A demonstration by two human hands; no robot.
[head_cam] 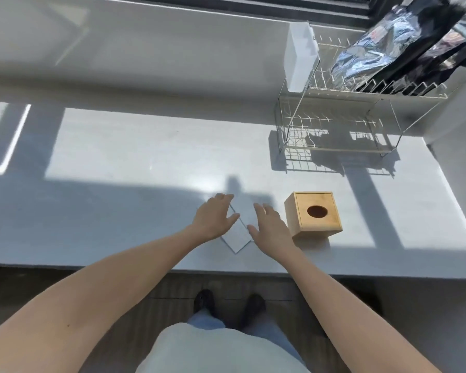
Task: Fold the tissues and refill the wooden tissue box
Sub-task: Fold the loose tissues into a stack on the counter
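While both hands hover, fingers spread, holding nothing:
Left hand [213, 215]: over tissue's upper-left edge.
Right hand [271, 224]: nearer wooden tissue box [313, 215].
Tissue [240, 227]: long axis diagonal, upper left to lower right, between hands.

A pale grey counter [124, 146] is crossed by broad bands of bright sunlight and darker blue-grey shadow. On it lies a white tissue [238, 235], its folded edges showing as faint grey lines. Beside it stands a wooden tissue box [314, 214] in warm honey-yellow, with a dark brown oval opening in its top. A wire dish rack [334, 122] is cream-white with silvery posts, and casts a dark lattice shadow. A translucent white plastic container [299, 60] sits at its corner. Glossy black packets [396, 47] with silver-blue reflections lie on the rack. The floor [151, 294] is dark brown, the shoes [205, 302] black, the trousers [267, 332] light blue.
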